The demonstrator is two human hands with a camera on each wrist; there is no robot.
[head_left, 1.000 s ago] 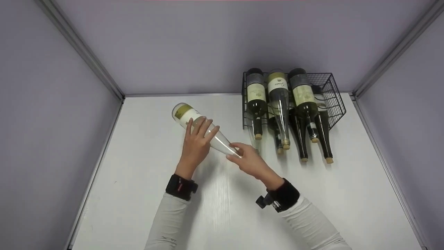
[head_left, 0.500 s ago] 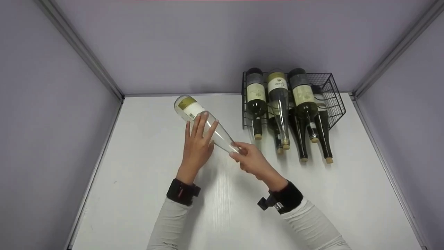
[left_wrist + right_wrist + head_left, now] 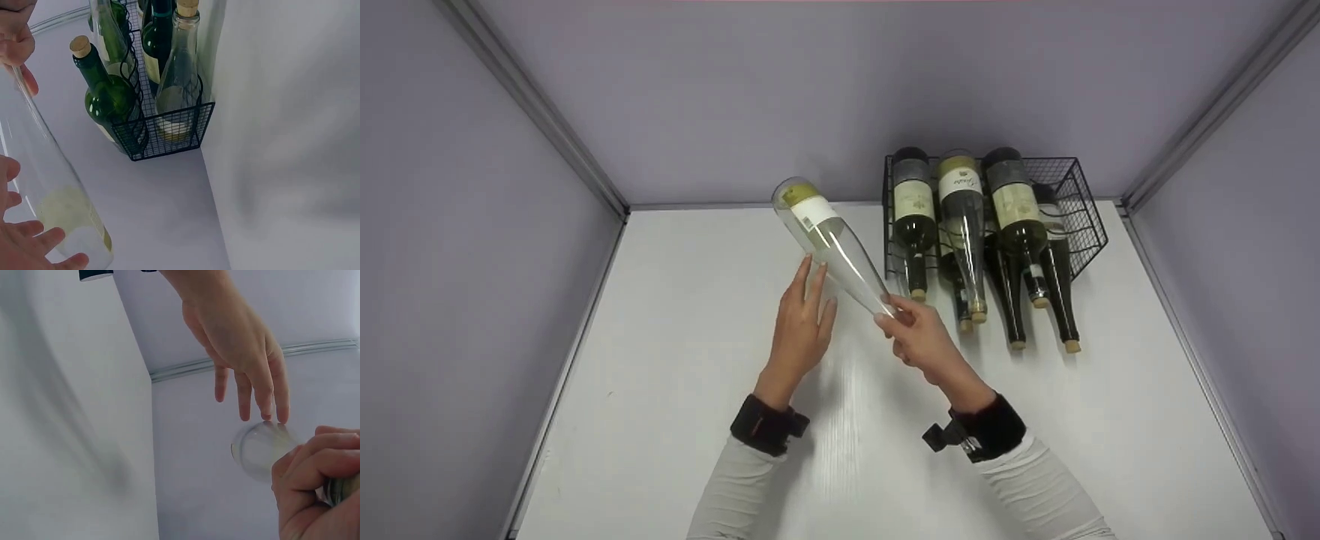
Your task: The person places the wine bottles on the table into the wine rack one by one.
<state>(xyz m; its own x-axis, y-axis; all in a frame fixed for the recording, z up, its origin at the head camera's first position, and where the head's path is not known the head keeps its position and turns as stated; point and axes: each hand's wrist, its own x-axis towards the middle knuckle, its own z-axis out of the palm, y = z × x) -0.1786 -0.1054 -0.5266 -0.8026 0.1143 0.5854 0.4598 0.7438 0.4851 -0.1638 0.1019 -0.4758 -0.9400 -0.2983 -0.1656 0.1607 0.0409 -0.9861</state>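
My right hand (image 3: 926,341) grips the neck of a clear glass wine bottle (image 3: 847,255) with a white and yellow-green label. The bottle slants, its base up and to the left. My left hand (image 3: 799,330) has its fingers stretched out, fingertips right at the underside of the bottle's body. In the left wrist view, the fingers (image 3: 34,239) overlap the labelled end of the bottle (image 3: 50,163). From the right wrist, the left hand (image 3: 242,343) reaches down to the bottle's base (image 3: 259,450), while the curled right hand (image 3: 315,484) covers the neck.
A black wire basket (image 3: 1087,217) against the back wall at right holds several corked wine bottles, stacked with necks toward me. Among them are a dark green bottle (image 3: 915,232) and a clear one (image 3: 964,217). Grey walls (image 3: 495,247) enclose the white table (image 3: 660,375).
The clear wine bottle has moved up and right in the right hand, tilting steeper. The left hand has slid off its body to the lower side, fingers now straighter.
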